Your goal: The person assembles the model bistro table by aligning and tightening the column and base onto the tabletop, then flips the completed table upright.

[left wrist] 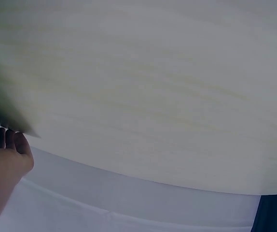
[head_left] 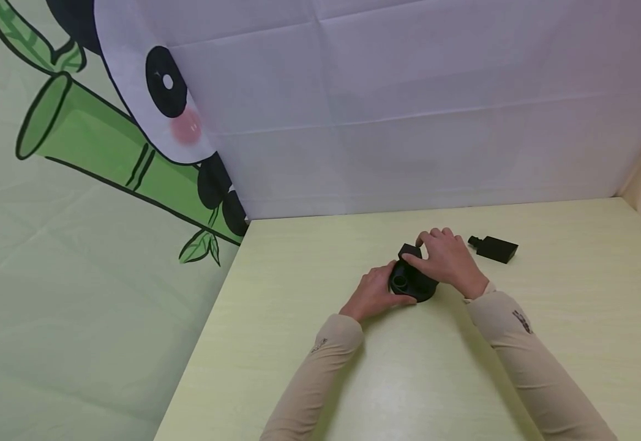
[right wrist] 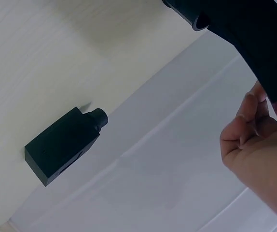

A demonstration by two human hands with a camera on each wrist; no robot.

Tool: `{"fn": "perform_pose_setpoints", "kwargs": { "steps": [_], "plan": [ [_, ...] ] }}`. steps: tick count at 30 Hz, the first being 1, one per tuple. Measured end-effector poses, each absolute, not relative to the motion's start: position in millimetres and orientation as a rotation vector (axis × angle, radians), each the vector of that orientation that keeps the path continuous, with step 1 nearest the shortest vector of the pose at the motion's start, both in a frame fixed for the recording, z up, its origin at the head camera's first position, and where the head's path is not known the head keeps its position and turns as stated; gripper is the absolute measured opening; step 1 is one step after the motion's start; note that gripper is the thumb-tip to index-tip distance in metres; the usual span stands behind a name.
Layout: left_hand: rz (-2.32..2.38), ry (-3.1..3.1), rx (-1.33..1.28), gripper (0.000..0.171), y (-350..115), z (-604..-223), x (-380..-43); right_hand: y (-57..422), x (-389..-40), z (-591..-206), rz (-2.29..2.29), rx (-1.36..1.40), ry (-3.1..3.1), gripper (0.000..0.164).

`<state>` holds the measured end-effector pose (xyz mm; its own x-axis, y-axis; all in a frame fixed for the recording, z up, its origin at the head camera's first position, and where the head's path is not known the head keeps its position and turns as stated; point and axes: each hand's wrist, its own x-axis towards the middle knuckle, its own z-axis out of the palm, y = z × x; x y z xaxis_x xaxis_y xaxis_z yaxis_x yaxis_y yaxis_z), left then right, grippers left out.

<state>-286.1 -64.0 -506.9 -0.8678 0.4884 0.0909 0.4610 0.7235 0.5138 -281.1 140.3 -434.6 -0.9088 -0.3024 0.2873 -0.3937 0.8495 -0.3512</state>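
A black rounded base (head_left: 420, 288) with a ring-shaped hole stands on the table, a little right of centre in the head view. My left hand (head_left: 375, 292) grips its left side, thumb at the near edge and fingers towards the far edge. With thumb and fingers my right hand (head_left: 448, 260) pinches a black block (head_left: 409, 250) at the base's far side. That hand covers part of both pieces. In the right wrist view the dark block (right wrist: 269, 53) meets the fingers at its lower end. The left wrist view catches only a hand (left wrist: 8, 164) beside a dark edge.
Right of my right hand, a black box-shaped piece (head_left: 496, 249) with a short round neck lies on its side on the pale table (head_left: 298, 275). A white cloth (head_left: 386, 122) hangs behind the table's far edge. A printed green cloth (head_left: 78, 306) hangs at left.
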Motion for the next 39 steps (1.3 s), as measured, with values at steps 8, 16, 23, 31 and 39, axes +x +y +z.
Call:
{"fn": "perform_pose_setpoints", "kwargs": {
  "steps": [8,16,23,31,39],
  "plan": [
    [0.823,2.867,0.782,0.08,-64,-507,-286,138,-279,-435,0.589,0.501,-2.825,0.045],
    [0.824,2.872,0.789,0.08,-65,-507,-286,136,-280,-436,0.594,0.512,-2.828,0.043],
    [0.831,2.863,0.786,0.084,-65,-506,-286,133,-281,-436,0.607,0.496,-2.844,0.052],
    [0.826,2.873,0.802,0.083,-64,-505,-286,133,-281,-433,0.625,0.552,-2.863,0.051],
    [0.817,2.873,0.797,0.083,-64,-505,-285,130,-285,-436,0.624,0.494,-2.86,0.052]
  ]
}}
